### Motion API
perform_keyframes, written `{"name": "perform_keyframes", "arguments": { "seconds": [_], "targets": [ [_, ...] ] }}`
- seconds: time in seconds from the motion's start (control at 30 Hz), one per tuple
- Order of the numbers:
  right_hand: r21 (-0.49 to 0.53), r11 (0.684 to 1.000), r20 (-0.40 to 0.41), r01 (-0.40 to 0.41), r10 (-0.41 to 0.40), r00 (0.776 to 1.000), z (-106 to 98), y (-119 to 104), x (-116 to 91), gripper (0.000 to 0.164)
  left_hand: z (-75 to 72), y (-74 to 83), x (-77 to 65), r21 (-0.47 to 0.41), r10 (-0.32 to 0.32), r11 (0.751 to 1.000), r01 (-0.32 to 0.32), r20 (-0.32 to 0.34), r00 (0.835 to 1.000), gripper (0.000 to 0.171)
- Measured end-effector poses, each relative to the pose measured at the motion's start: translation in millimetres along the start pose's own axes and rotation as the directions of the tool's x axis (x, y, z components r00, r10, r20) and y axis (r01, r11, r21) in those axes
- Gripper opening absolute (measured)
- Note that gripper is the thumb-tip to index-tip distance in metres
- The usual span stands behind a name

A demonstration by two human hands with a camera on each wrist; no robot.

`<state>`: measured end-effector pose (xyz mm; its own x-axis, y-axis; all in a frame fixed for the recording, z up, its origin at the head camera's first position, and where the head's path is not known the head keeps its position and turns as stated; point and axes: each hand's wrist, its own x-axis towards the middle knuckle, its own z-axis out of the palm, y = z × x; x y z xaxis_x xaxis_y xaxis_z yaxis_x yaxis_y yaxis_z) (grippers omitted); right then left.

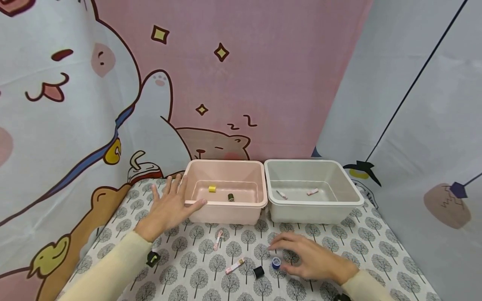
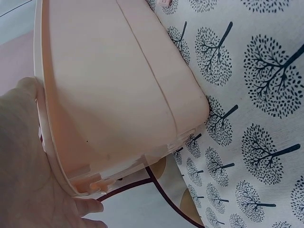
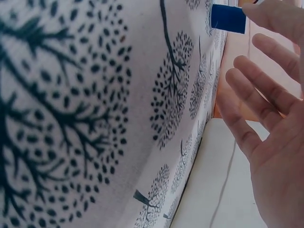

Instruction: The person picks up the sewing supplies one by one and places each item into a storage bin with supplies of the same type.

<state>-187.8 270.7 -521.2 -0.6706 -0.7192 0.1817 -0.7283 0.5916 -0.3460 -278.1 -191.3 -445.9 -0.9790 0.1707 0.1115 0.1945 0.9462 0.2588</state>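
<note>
A blue spool of thread [image 1: 276, 263] stands on the tablecloth beside my right hand [image 1: 312, 257]. In the right wrist view, the thumb tip overlaps the blue spool [image 3: 228, 19], while the other fingers spread loosely apart. With fingers spread, my left hand [image 1: 169, 209] rests at the left front corner of the pink bin [image 1: 226, 214]; the left wrist view has it against the rim [image 2: 45, 114]. Left of the blue spool lie a black spool [image 1: 258, 272] and a small pink-and-white stick-like piece [image 1: 235, 266]. Another slim pink piece [image 1: 218, 240] lies nearer the bin.
Inside the pink bin are a yellow spool [image 1: 212, 189] and a dark green spool [image 1: 231, 197]. Right beside it, a white bin [image 1: 316, 212] holds two small pinkish pieces, one on the left [image 1: 281, 195] and one on the right [image 1: 312, 192]. A cartoon-printed curtain [image 1: 271, 83] hangs behind.
</note>
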Motion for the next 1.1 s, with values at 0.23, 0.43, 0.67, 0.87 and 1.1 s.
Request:
{"name": "perform_keyframes", "arguments": {
  "seconds": [0.23,0.43,0.67,0.87,1.1],
  "targets": [
    [0.005,1.000,0.029,0.006,-0.006,1.000,2.6,1.6,2.5,0.056,-0.3,-0.2,0.2,0.001,0.001,1.000,-0.001,-0.001,1.000,0.123],
    [0.023,1.000,0.060,-0.012,0.011,0.998,4.3,1.7,5.0,0.055,-0.7,-0.1,1.0,0.002,-0.002,1.000,0.002,0.001,1.000,0.121],
    [0.073,0.997,0.072,0.004,-0.009,0.997,6.9,3.6,7.4,0.052,-0.6,-0.9,1.1,0.003,-0.003,1.000,0.003,0.006,1.000,0.124],
    [0.122,0.992,0.088,-0.010,-0.001,0.996,7.7,5.4,9.0,0.036,-0.9,-1.3,1.0,0.002,-0.003,1.000,0.003,0.004,1.000,0.127],
    [0.167,0.985,0.055,0.038,-0.047,0.997,5.7,6.1,11.8,0.027,-0.5,-0.6,0.7,0.000,0.001,1.000,-0.001,0.003,1.000,0.125]
  ]
}}
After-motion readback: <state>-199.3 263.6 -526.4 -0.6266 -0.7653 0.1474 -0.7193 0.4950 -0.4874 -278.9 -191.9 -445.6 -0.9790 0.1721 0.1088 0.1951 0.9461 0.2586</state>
